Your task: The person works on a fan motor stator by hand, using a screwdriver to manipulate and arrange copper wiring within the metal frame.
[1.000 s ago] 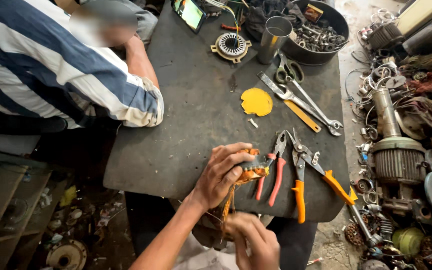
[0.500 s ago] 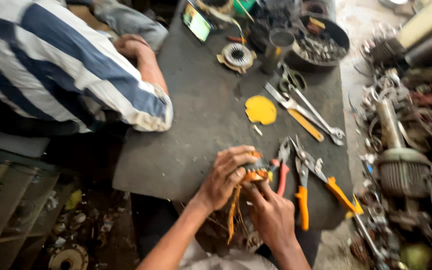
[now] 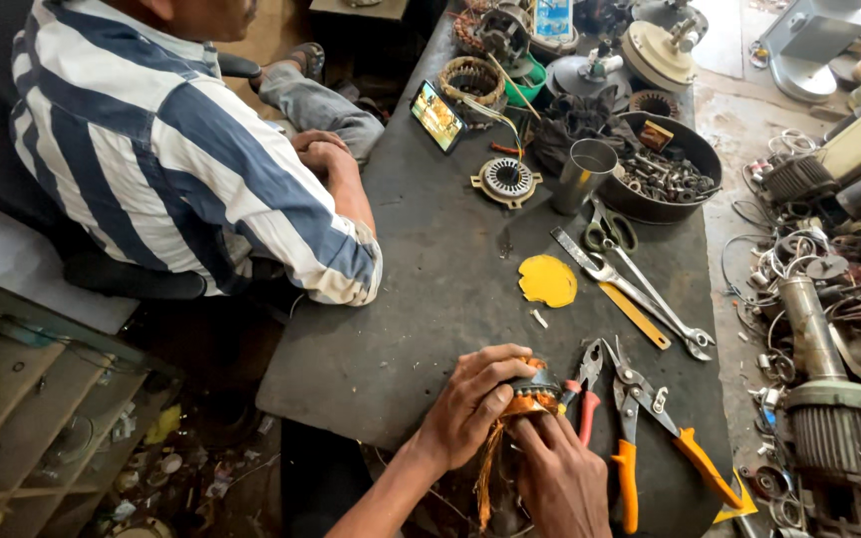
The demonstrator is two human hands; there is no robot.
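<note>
My left hand (image 3: 470,408) is clamped over a small dark motor winding with orange-copper wire strands (image 3: 528,397), and my right hand (image 3: 560,468) pinches its lower side, fingers closed on it. I find the piece at the near edge of the dark worn workbench (image 3: 430,299). At three o'clock, just beside it, lie red-handled pliers (image 3: 586,399) and orange-handled snips (image 3: 640,438). At twelve o'clock sits a yellow round disc (image 3: 548,280), with steel spanners (image 3: 640,299) beyond. At ten o'clock, a person's striped sleeve (image 3: 301,239) rests on the bench.
</note>
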